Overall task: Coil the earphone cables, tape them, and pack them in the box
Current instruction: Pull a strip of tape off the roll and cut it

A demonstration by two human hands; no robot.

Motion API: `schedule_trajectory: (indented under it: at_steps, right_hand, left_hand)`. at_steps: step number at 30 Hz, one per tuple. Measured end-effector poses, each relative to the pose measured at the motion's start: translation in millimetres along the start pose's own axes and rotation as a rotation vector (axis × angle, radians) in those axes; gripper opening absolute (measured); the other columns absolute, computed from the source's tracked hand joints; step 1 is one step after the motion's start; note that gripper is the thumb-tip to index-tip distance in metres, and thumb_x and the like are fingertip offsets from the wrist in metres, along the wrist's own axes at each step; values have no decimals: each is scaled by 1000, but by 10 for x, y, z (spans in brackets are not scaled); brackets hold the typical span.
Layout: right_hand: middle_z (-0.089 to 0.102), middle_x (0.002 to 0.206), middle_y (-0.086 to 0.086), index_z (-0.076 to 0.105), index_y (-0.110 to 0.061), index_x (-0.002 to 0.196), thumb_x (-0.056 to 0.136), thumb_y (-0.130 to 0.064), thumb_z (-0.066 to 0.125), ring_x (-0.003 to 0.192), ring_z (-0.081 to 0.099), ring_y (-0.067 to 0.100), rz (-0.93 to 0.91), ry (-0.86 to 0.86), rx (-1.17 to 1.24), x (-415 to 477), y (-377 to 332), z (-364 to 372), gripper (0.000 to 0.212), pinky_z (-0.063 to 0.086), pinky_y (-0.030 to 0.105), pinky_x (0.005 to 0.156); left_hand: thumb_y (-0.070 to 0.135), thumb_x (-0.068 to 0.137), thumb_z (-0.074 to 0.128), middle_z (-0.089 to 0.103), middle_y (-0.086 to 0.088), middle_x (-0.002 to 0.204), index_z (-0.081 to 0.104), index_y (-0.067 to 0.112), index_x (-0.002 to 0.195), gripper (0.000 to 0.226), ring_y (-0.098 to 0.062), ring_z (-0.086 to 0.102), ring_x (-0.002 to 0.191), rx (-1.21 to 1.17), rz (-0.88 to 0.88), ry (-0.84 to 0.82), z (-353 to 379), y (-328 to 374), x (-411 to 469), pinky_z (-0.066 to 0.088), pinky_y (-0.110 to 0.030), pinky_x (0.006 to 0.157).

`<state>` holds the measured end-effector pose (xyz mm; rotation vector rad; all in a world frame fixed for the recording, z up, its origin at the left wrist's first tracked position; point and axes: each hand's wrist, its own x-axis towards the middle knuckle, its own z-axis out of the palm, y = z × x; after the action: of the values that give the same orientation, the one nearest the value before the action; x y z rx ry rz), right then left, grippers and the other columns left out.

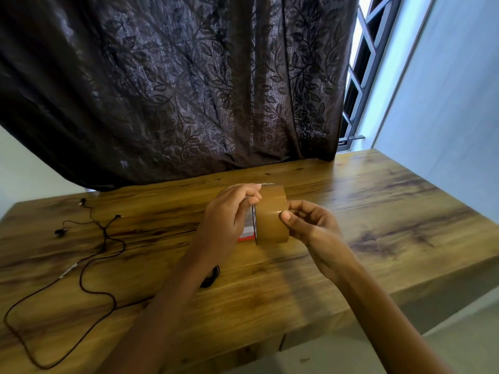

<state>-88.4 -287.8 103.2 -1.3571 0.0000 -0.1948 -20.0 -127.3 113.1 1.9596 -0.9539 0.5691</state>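
A brown roll of packing tape (271,215) is held up above the wooden table (378,211). My left hand (229,214) grips the roll from its left side. My right hand (307,224) pinches the tape's surface with thumb and fingertips. Loose black earphones (102,238) lie uncoiled on the table's left part, the cable trailing toward the near edge. A coiled black cable (212,278) shows partly from behind my left forearm. A small red and white box (246,233) is mostly hidden behind my left hand and the roll.
A dark patterned curtain (175,90) hangs down to the table's far edge. A barred window (361,76) and a pale wall stand at the right. The table's near and right edges drop to the floor.
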Motion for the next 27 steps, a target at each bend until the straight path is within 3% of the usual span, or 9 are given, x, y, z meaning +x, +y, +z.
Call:
schedule_trajectory:
  at_steps: [4, 11, 16, 19, 27]
  right_hand:
    - [71, 78, -3, 64, -9, 94, 74, -14, 62, 74, 65, 7, -4, -7, 4, -14, 12, -4, 21, 53, 22, 67]
    - [70, 81, -2, 63, -6, 96, 74, -13, 62, 75, 64, 9, -14, -29, -10, -22, 3, 0, 23, 54, 23, 68]
    - [71, 80, -3, 64, -8, 94, 73, -13, 62, 75, 64, 9, -21, -29, -6, -24, 1, 0, 21, 53, 24, 70]
    - [71, 80, -3, 63, -7, 94, 73, -12, 62, 75, 65, 9, -22, -31, 8, -31, -3, -3, 22, 54, 21, 67]
    - [70, 81, -1, 63, -7, 95, 71, -15, 62, 75, 65, 8, -28, -33, 13, -51, -28, 0, 25, 54, 21, 66]
  left_hand:
    - [24, 84, 60, 59, 13, 113, 68, 13, 106, 26, 4, 52, 110, -73, -71, -71, -70, -37, -9, 39, -6, 94]
    - [12, 71, 76, 66, 8, 99, 74, 9, 92, 21, 2, 61, 99, -178, -145, -35, -123, -16, 27, 47, -12, 90]
    - [23, 78, 67, 67, 6, 96, 74, 8, 85, 18, -6, 62, 98, -79, 18, 11, -110, -6, 16, 50, -18, 88]
    - [20, 84, 58, 70, 0, 95, 72, 9, 81, 18, -6, 61, 98, 5, 87, 20, -92, -13, 5, 49, -19, 87]
    - [18, 90, 43, 67, -13, 107, 60, 3, 82, 24, -8, 48, 111, 102, 76, -51, -13, 18, -10, 29, -1, 96]
